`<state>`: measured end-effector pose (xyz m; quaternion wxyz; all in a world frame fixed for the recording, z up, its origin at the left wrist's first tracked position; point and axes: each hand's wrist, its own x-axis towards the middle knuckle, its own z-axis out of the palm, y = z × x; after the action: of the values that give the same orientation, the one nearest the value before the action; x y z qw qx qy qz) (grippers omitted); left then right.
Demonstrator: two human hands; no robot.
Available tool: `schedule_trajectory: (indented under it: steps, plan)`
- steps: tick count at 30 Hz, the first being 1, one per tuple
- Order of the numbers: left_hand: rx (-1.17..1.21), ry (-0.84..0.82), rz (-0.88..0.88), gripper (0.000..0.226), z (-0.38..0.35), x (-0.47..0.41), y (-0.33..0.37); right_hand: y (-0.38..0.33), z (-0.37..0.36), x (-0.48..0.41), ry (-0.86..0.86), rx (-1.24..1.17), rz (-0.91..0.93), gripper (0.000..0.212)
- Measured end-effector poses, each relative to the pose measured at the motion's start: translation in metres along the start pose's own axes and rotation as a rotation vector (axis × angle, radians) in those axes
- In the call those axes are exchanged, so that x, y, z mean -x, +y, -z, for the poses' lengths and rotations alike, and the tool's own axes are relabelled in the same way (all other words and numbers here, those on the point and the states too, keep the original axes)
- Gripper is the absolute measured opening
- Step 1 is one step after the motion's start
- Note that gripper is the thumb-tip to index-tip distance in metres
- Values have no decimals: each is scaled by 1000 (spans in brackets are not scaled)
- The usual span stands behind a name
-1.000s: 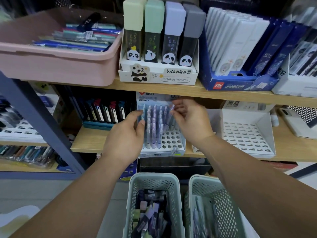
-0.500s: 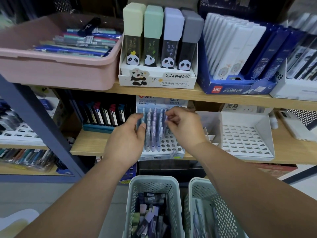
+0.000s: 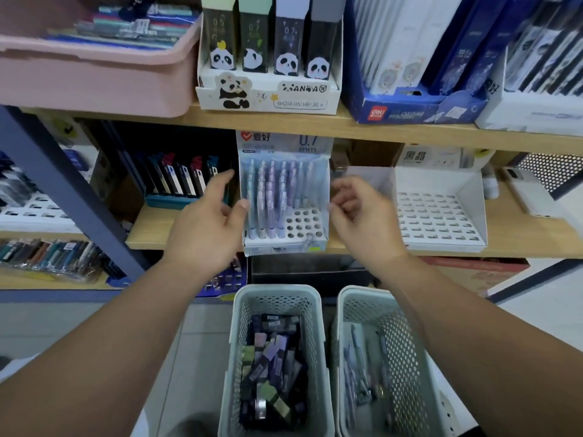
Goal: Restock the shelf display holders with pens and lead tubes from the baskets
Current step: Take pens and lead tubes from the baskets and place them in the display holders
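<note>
A white pen display holder [image 3: 303,225] stands on the middle shelf, its left rows filled with pale blue and purple pens [image 3: 271,197] and its right holes bare. My left hand [image 3: 208,222] is open at the holder's left side, thumb near the front pens. To the holder's right, my right hand [image 3: 356,216] has loosely curled fingers and holds nothing that I can see. Below stand two pale green baskets: the left basket [image 3: 239,329] holds lead tubes [image 3: 271,357], the right basket [image 3: 407,342] holds pens [image 3: 356,373].
An empty white holder [image 3: 441,212] sits to the right on the same shelf. Above are a panda lead-tube display [image 3: 268,93], a pink bin [image 3: 94,80] and a blue box [image 3: 410,108]. Dark pens in a teal tray [image 3: 186,197] stand left. A blue shelf post [image 3: 63,190] slants at left.
Both hands have pulled away from the pens in the holder, left hand to its left side, right hand to its right. The camera has moved closer and lower.
</note>
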<state>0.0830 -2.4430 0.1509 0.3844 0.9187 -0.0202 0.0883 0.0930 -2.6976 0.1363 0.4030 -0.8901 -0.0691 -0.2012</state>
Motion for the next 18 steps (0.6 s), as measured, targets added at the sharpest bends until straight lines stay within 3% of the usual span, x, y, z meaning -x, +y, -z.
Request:
schedule_trajectory:
  steps: [2, 5, 8, 11, 14, 18]
  plan:
    - [-57, 13, 3, 45, 5, 8, -8, 17, 15, 26, 26, -33, -81, 29]
    - [-140, 116, -57, 20, 4, 25, -9, 53, 34, 71, 70, -27, -240, 9]
    - [-143, 93, -64, 29, -16, 58, 3, 95, 46, 120, 34, 126, -415, 6]
    - [-130, -158, -45, 29, -52, 101, 11, 133, 45, 166, -93, 170, -631, 3]
    - [-202, -538, 61, 21, -93, 131, 7, 164, 32, 206, -337, 211, -836, 18]
    - [-213, -710, 218, 23, -147, 145, -4, 192, 10, 244, -559, 78, -1057, 25]
